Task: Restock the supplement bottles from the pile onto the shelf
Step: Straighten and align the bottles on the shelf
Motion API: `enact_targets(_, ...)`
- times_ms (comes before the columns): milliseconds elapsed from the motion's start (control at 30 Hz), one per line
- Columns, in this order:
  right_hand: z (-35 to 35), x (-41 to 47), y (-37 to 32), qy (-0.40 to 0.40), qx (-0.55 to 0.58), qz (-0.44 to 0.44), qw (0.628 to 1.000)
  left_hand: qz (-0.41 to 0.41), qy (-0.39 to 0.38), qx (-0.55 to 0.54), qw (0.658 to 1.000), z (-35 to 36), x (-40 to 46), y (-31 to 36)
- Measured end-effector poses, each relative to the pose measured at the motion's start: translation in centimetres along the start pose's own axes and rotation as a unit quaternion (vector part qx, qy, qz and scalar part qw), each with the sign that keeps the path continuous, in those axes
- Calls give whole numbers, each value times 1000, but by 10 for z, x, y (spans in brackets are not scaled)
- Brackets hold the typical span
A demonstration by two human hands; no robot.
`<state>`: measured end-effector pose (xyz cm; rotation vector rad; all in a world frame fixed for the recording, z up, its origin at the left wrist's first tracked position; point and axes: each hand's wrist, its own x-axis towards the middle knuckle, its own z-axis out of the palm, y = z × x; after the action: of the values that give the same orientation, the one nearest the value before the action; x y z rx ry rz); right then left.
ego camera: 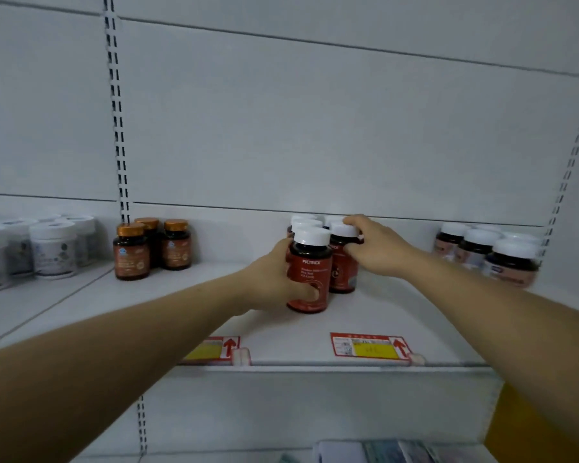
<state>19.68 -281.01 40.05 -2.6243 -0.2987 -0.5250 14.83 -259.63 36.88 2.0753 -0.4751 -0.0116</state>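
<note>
Several red supplement bottles with white caps stand in two rows on the white shelf (365, 315). My left hand (274, 282) grips the front red bottle (310, 265) from the left, thumb across its label; it stands upright on the shelf. My right hand (378, 248) holds the second red bottle (342, 262) just behind and to the right, fingers curled over its cap and upper side. More white caps (305, 222) show behind these two. The pile is not in view.
Three amber bottles with gold caps (151, 247) stand at the left, white jars (52, 247) farther left, dark bottles with white caps (492, 253) at the right. Red and yellow price tags (370, 345) sit on the shelf's front edge. Boxes show on a lower shelf (381, 451).
</note>
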Motion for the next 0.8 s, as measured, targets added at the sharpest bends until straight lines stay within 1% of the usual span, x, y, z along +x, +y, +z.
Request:
enact_targets(133,3,6,11,21,55,-39,997,-26,70,10,997,12,-1,-4)
enact_targets(200,5,7,13,29,75,-49,996,-31,84,11,996,15,-2,-5)
enact_targets(333,5,8,18,8,105,-58,993,-29,93,1,995,20,-4,-5)
enact_targets(467,6,6,18,-3,127,-44,991,-32,97,2,995,23,-5,-6)
enact_targets(633,8,6,17,22,126,-52,990,-26,100,-1,995,25,-4,-7)
enact_targets(800,8,4,18,13,128,-45,991,-19,100,1,995,27,-5,-7)
